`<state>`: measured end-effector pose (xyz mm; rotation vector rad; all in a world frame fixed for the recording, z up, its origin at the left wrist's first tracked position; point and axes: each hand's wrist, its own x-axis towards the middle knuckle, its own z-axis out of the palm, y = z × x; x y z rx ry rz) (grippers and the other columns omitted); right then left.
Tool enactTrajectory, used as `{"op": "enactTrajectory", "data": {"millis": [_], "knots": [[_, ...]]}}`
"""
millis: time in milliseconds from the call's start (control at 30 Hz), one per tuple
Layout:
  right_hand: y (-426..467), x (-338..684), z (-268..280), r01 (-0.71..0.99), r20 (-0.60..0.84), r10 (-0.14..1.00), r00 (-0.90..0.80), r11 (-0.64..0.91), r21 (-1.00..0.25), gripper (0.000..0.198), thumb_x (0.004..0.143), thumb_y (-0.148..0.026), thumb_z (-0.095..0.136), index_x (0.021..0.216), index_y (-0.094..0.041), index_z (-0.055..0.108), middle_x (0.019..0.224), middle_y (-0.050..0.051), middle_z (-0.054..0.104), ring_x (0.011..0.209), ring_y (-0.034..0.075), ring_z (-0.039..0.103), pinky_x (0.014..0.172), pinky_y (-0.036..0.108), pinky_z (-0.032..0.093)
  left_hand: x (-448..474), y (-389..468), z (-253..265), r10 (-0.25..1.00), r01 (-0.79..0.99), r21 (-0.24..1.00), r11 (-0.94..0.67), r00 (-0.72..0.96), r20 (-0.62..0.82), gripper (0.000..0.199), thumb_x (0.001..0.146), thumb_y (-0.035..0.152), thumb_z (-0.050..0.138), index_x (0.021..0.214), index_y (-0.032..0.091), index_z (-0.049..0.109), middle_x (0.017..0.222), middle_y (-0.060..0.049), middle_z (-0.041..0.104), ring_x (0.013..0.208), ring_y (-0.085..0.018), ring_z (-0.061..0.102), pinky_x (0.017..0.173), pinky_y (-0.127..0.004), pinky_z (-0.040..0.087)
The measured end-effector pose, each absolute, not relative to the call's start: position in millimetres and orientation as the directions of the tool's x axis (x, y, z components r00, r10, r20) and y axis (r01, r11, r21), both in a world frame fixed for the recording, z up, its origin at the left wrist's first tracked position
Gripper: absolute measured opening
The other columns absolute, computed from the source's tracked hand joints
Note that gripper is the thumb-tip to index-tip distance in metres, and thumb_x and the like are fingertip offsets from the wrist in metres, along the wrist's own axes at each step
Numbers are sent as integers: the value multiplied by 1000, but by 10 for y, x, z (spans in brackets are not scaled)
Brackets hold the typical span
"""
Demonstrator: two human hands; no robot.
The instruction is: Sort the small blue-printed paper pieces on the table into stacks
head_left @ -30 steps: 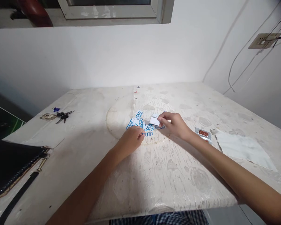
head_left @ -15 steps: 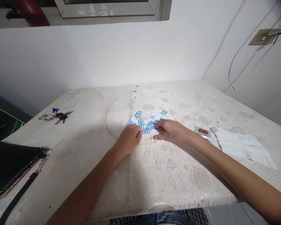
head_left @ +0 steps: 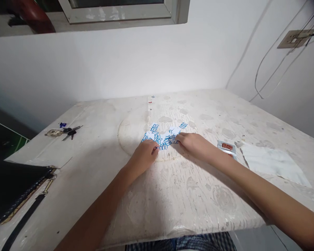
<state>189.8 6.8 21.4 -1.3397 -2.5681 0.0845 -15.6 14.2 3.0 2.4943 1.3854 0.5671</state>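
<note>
A loose heap of white paper pieces (head_left: 164, 137) with blue printed outlines lies mid-table. At the heap's near left edge is my left hand (head_left: 147, 150), its fingers curled in and the thumb pressed to the index finger. Whatever sits between those fingertips is too small to tell. My right hand (head_left: 189, 142) rests at the right edge of the heap, fingers drawn together and pointing down onto the pieces. Its fingertips are partly hidden, so what they pinch is unclear. One narrow blue-marked strip (head_left: 183, 125) sticks out at the far right of the heap.
Left on the table are keys (head_left: 70, 132), a blue bit (head_left: 62, 124) and a black pouch (head_left: 23, 188) with a strap. At right lie a blister pack (head_left: 227, 146) and a white cloth (head_left: 274, 163). Wires hang by a wall socket (head_left: 295, 38).
My right hand has closed its spread thumb and fingers together, shifting slightly up and right. The white piece beneath it no longer shows there. My left hand stays put.
</note>
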Motion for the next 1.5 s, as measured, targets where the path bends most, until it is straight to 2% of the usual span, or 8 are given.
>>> {"op": "enactTrajectory", "data": {"millis": [100,167,367,633,1000,1267,1367,1500], "knots": [[86,1916,252,641,149,792,-592,575,-509,18,81,-19,42,90,-18,58,67,1,57,57,11,49,53,25,31,-155,145,38,851,762,380,-524,481,210,18,78,17,39,63,17,49,66,-1,51,66,-14,45,60,-27,34],[78,1878,226,585,151,795,-588,547,-599,19,79,-18,45,94,-19,57,66,-1,57,56,10,48,53,23,32,-155,143,49,850,762,380,-525,490,194,20,79,18,38,62,17,48,66,-1,50,66,-14,45,60,-27,34],[63,1732,70,644,244,840,-485,532,-550,24,79,-16,44,102,-18,54,70,1,60,59,12,50,58,24,35,-176,137,86,827,734,396,-551,544,141,19,81,16,36,66,18,48,74,-2,52,73,-15,46,66,-27,36],[102,1652,2,648,329,806,-492,592,-480,25,81,-16,44,100,-16,59,91,7,64,80,16,57,70,28,40,-203,129,125,802,704,414,-577,584,125,22,83,15,31,65,17,44,75,-2,50,73,-15,45,66,-27,36],[244,1894,136,582,277,902,-331,426,-692,15,78,-23,49,78,-16,62,68,2,60,58,11,47,56,25,37,-162,104,121,821,734,390,-556,557,122,23,83,15,31,71,17,51,81,-4,53,79,-17,48,70,-30,39],[162,1754,-59,485,170,899,-403,367,-794,20,82,-24,41,82,-16,59,63,1,56,50,9,46,49,24,37,-128,76,100,849,738,435,-515,507,145,21,82,14,34,85,16,55,83,-4,57,80,-17,51,72,-28,40],[128,1732,-42,510,198,893,-404,399,-762,21,79,-21,43,86,-16,62,69,2,59,54,10,48,53,24,39,-126,66,106,870,736,482,-475,476,130,23,83,16,34,97,16,52,81,-3,57,76,-16,52,69,-28,41],[78,1707,35,515,197,877,-438,424,-745,28,81,-20,40,97,-16,63,70,2,60,56,10,48,55,25,39,-129,63,92,872,724,506,-468,471,132,21,83,19,34,98,16,50,78,-2,56,73,-15,52,66,-27,40]]}}
